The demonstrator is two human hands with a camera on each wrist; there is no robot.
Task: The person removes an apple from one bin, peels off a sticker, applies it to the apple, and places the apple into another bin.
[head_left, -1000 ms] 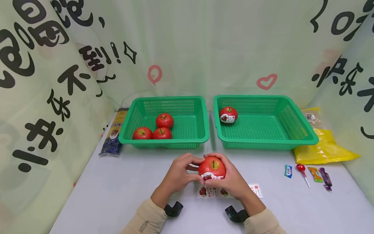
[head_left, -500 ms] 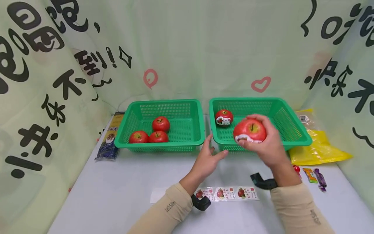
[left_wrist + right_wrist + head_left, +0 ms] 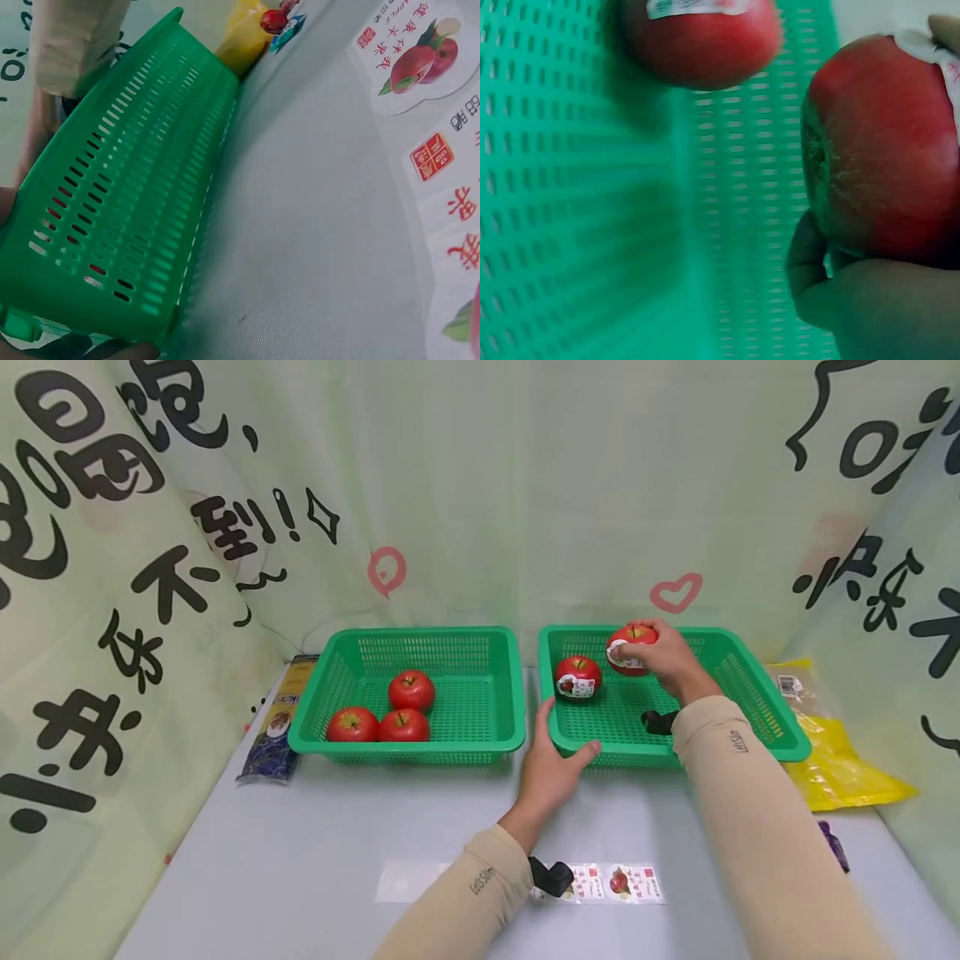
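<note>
A red apple [image 3: 632, 648] with a white label is in my right hand [image 3: 667, 660], thumb across the label, over the back of the right green basket [image 3: 678, 752]. In the right wrist view the held apple [image 3: 885, 150] shows its underside, with fingers curled below it. Another labelled apple [image 3: 577, 677] sits at that basket's left side. My left hand [image 3: 549, 772] touches the basket's front left corner, its thumb along the front and fingers extended up the left side. In the left wrist view the basket wall [image 3: 127, 172] fills the left part.
The left green basket [image 3: 480, 747] holds 3 apples [image 3: 405, 725] without visible labels. A label strip [image 3: 633, 883] lies in front, partly under the left forearm. A dark blue and gold packet [image 3: 277, 727] and a yellow bag [image 3: 847, 768] flank the baskets. Candy [image 3: 832, 843] lies at right.
Both hands held the labelled apple over the label strip. The left hand let go and moved to the basket's corner; the right hand carried the apple forward and right, over the right basket.
</note>
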